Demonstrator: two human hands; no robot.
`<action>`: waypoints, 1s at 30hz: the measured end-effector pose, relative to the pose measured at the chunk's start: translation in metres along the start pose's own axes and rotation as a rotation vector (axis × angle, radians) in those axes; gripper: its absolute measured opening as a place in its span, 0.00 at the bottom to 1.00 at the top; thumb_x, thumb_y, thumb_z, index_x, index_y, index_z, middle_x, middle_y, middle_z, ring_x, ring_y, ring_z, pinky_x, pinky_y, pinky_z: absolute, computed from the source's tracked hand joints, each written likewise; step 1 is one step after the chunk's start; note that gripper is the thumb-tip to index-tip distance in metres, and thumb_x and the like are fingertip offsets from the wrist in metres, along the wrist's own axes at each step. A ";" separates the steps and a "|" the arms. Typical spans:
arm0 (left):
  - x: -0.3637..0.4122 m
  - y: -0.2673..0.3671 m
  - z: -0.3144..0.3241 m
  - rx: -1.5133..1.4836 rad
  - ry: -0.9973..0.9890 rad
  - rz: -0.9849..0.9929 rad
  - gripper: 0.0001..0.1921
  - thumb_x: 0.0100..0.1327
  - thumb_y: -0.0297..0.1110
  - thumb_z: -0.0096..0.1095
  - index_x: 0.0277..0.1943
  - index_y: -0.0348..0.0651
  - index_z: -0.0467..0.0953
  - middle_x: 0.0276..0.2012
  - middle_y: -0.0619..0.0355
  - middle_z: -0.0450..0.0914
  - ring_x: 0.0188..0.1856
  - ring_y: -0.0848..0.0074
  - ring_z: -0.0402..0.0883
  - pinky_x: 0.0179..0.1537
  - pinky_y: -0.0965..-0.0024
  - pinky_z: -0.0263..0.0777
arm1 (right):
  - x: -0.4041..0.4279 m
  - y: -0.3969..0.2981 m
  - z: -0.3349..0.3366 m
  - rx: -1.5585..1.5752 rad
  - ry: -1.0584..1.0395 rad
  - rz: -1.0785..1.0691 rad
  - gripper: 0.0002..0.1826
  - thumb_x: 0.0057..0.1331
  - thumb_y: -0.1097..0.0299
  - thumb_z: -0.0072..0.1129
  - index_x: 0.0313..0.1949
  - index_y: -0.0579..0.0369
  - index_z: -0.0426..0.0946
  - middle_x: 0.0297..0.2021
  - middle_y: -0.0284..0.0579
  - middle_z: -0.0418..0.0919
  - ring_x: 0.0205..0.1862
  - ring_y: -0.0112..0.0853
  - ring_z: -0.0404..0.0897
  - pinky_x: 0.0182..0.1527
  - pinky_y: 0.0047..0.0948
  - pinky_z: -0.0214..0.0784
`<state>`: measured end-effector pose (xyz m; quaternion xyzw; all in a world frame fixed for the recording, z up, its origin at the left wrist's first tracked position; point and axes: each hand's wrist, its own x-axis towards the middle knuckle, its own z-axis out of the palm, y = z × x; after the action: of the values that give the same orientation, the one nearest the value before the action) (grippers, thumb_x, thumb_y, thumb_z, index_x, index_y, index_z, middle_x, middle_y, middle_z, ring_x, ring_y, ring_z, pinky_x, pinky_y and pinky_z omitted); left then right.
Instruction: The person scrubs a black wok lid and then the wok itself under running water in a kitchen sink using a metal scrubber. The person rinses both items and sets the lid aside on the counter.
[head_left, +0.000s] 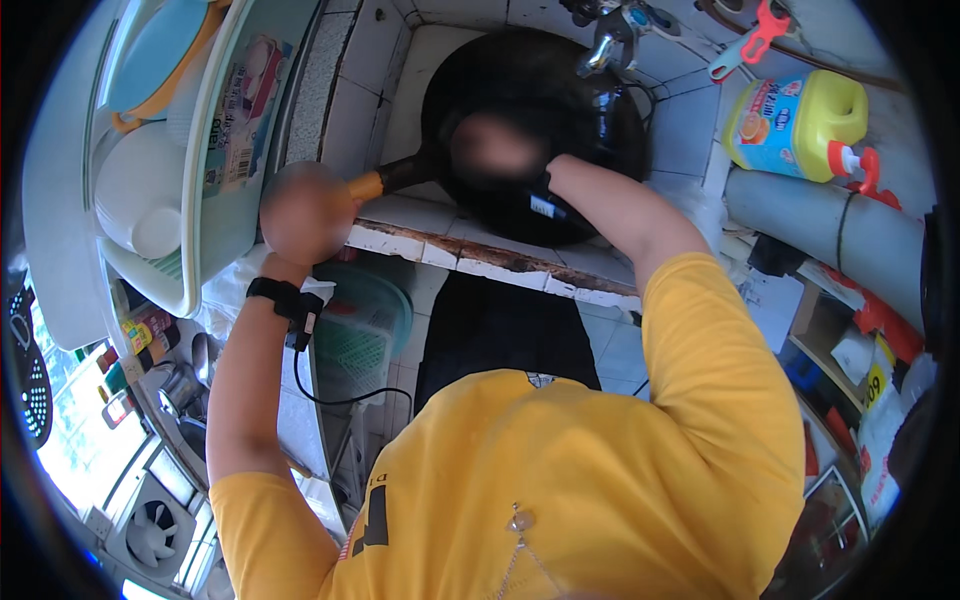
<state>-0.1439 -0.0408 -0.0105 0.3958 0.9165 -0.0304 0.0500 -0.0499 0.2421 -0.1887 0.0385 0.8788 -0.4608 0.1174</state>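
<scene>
A large dark wok (517, 82) rests in a white-tiled sink basin. Its handle (365, 185), dark near the pan and orange-yellow farther out, points to the left. My left hand (307, 215), blurred, is closed around the outer end of that handle. Inside the wok is my right hand (499, 146), also blurred, so its fingers and anything in them cannot be made out. Above the wok's far side juts a metal faucet (600, 52). Each wrist wears a dark band, the left one with a cable.
The tiled ledge (480, 259) with a worn edge runs in front of me. At left stands a dish rack (191, 225) with white bowls (142, 191). A yellow detergent jug (810, 124) and a red-and-grey peeler-like tool (754, 41) lie at right. Below the ledge is a green basket (360, 345).
</scene>
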 end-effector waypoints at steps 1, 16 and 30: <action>0.000 0.000 0.001 -0.007 0.008 0.004 0.21 0.50 0.54 0.72 0.33 0.43 0.80 0.34 0.56 0.76 0.34 0.61 0.82 0.34 0.62 0.76 | -0.015 -0.008 0.000 -0.041 -0.100 -0.095 0.19 0.58 0.64 0.66 0.48 0.55 0.77 0.46 0.55 0.81 0.50 0.49 0.79 0.53 0.42 0.71; -0.001 0.003 0.004 -0.004 0.011 -0.021 0.20 0.51 0.53 0.71 0.34 0.43 0.79 0.35 0.56 0.75 0.35 0.62 0.81 0.34 0.61 0.75 | -0.105 -0.014 -0.028 -0.258 -0.366 0.062 0.24 0.57 0.66 0.64 0.54 0.56 0.77 0.42 0.59 0.81 0.50 0.49 0.80 0.53 0.43 0.72; -0.003 0.000 0.006 -0.032 0.025 -0.020 0.21 0.51 0.52 0.71 0.34 0.42 0.78 0.35 0.56 0.75 0.34 0.63 0.81 0.34 0.62 0.76 | -0.121 -0.014 -0.063 -0.504 -0.809 0.010 0.22 0.59 0.69 0.59 0.55 0.52 0.78 0.45 0.56 0.81 0.51 0.48 0.80 0.54 0.45 0.72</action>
<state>-0.1412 -0.0434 -0.0157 0.3859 0.9214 -0.0112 0.0448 0.0545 0.2903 -0.1134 -0.1696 0.8467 -0.2106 0.4582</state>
